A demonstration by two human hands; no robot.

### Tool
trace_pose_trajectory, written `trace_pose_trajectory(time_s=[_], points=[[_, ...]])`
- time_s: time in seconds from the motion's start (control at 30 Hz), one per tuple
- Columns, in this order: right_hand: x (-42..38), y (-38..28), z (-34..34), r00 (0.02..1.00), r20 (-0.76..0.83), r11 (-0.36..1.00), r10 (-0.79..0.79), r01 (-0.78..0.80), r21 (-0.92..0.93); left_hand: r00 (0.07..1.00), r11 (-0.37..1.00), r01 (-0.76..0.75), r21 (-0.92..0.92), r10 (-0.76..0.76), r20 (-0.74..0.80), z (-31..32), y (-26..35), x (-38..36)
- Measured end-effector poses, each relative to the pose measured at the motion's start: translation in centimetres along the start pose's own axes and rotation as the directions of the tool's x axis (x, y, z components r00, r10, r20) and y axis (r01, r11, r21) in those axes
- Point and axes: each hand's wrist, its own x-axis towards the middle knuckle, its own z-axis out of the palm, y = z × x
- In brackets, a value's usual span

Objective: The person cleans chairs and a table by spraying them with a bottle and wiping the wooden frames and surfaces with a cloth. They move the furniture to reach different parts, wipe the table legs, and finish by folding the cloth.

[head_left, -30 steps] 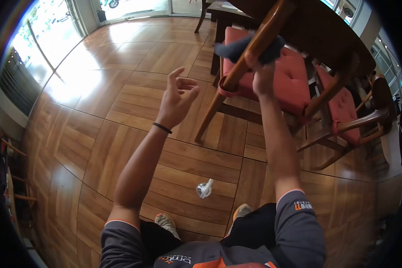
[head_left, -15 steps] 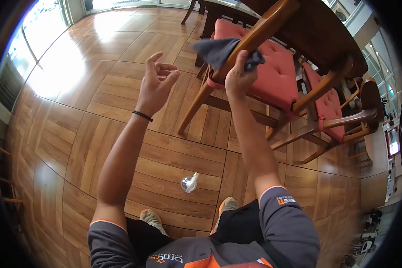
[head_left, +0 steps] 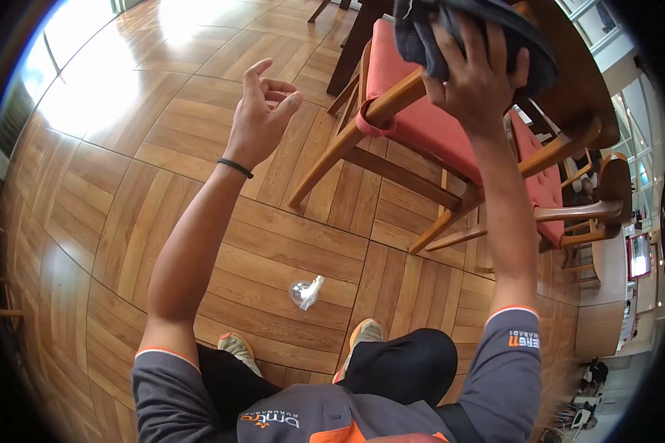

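Note:
My left hand (head_left: 264, 118) is raised over the floor with nothing in it, its fingers apart and slightly curled. At the upper right, my right hand (head_left: 476, 85) presses a dark grey cloth (head_left: 417, 40) against the upper part of a wooden chair (head_left: 403, 100). The fingers spread over the cloth, which hides much of the wood beneath. This chair has a red tufted cushion (head_left: 436, 144) tied on near its front leg. A clear spray bottle with a white nozzle (head_left: 312, 292) stands on the floor between my arms, near my shoes.
A second chair with a red cushion (head_left: 539, 173) stands to the right. Behind the first chair is a dark table (head_left: 355, 48). Wooden floor (head_left: 177, 148) extends to the left towards a bright glass door. A counter (head_left: 598, 288) is at the far right.
My right hand has moved up and to the right with the cloth, from the armrest to the chair's upper part, and its fingers have spread. My left hand has barely moved.

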Motion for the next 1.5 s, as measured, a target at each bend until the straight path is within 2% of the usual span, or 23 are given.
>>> trace_pose_trajectory(time_s=[0.1,0.13,0.27,0.33,0.43,0.47,0.5,0.53,0.57,0.6,0.7,0.73,0.8,0.93,1.0,1.03,1.1,1.2,1.23,1.3,1.4,1.47,1.5], points=[[-0.7,-1.4,-0.5,0.975,0.175,0.987,-0.136,0.148,-0.059,1.0,1.0,0.017,-0.015,-0.017,0.005,0.7,-0.6,0.2],[-1.8,-2.4,0.0,0.973,0.184,0.989,-0.14,0.129,0.069,1.0,0.999,0.023,-0.024,-0.023,0.009,0.9,-0.6,0.4],[-6.0,-7.5,0.7,0.908,0.334,0.943,-0.253,0.154,0.296,1.0,1.0,-0.005,-0.001,0.005,-0.002,0.7,0.8,0.3],[-8.4,-9.9,1.4,0.864,0.364,0.863,-0.349,0.146,0.483,0.996,0.998,-0.061,0.023,0.062,-0.057,0.3,1.7,0.2],[-8.1,-9.0,2.9,0.868,0.239,0.854,-0.436,0.314,0.416,0.999,0.99,-0.009,0.139,0.016,-0.046,-2.0,3.9,-0.2],[-7.1,-7.9,2.6,0.864,0.271,0.87,-0.424,0.306,0.387,0.999,0.981,0.032,0.191,-0.027,-0.029,-2.9,4.4,-0.3],[-5.1,-6.1,1.6,0.876,0.349,0.933,-0.334,0.255,0.253,0.997,0.99,0.03,0.135,-0.02,-0.079,-3.4,4.2,-0.1],[-3.2,-4.3,0.5,0.909,0.331,0.968,-0.253,0.235,0.094,0.991,0.996,0.029,0.079,-0.019,-0.132,-3.8,3.7,0.1],[-1.5,-2.4,0.4,0.957,0.166,0.963,-0.237,0.254,-0.088,0.983,0.999,0.026,0.024,-0.021,-0.183,-4.2,3.4,0.2],[-0.1,-0.9,-0.2,0.98,0.123,0.972,-0.158,0.176,-0.156,0.975,0.994,0.084,0.074,-0.067,-0.211,-4.6,4.2,0.0],[1.3,0.9,-0.2,0.992,0.015,0.991,-0.123,0.124,-0.042,0.981,0.993,-0.062,-0.101,0.042,-0.188,-4.9,3.2,1.0],[1.0,0.3,-0.2,0.992,0.054,0.992,-0.112,0.114,-0.047,0.979,0.995,-0.101,0.013,0.101,-0.174,-4.9,2.8,1.4],[-0.9,-2.6,0.3,0.988,0.131,0.994,-0.087,0.095,-0.055,0.982,0.987,-0.082,-0.135,0.058,-0.178,-4.5,3.6,1.0],[-6.3,-10.8,1.1,0.914,0.381,0.917,-0.141,-0.025,0.398,0.985,0.97,-0.06,-0.236,0.02,-0.17,-4.1,2.3,1.7],[-9.4,-15.5,1.7,0.903,0.404,0.824,-0.148,-0.114,0.555,0.984,0.966,-0.087,-0.243,0.045,-0.171,-4.5,2.7,1.1],[-10.0,-17.3,1.4,0.906,0.418,0.829,-0.071,-0.179,0.529,0.984,0.963,-0.101,-0.248,0.06,-0.168,-4.5,2.9,0.9],[-9.7,-18.9,0.2,0.928,0.365,0.844,-0.077,-0.134,0.519,0.982,0.964,-0.083,-0.253,0.036,-0.187,-4.4,2.2,1.3],[-14.6,-21.7,2.0,0.8,0.385,0.765,-0.461,0.139,0.629,0.981,0.971,-0.072,-0.229,0.027,-0.194,-4.3,1.2,1.7],[-16.7,-22.5,2.4,0.745,0.391,0.723,-0.54,0.174,0.668,0.98,0.974,-0.078,-0.214,0.036,-0.195,-4.4,1.1,1.8],[-18.8,-23.3,2.4,0.767,0.288,0.694,-0.574,0.268,0.668,0.979,0.969,-0.064,-0.239,0.014,-0.203,-4.6,1.4,1.7],[-17.1,-22.3,2.2,0.844,0.361,0.755,-0.397,0.076,0.652,0.969,0.96,-0.098,-0.264,0.031,-0.245,-5.4,1.1,2.1],[-13.3,-19.7,2.3,0.803,0.526,0.929,-0.279,0.087,0.359,0.959,0.965,-0.114,-0.238,0.044,-0.281,-6.0,0.6,2.3],[-10.5,-19.0,1.9,0.639,0.761,0.967,-0.109,-0.109,0.23,0.952,0.972,-0.112,-0.206,0.046,-0.301,-6.5,0.5,2.5]])
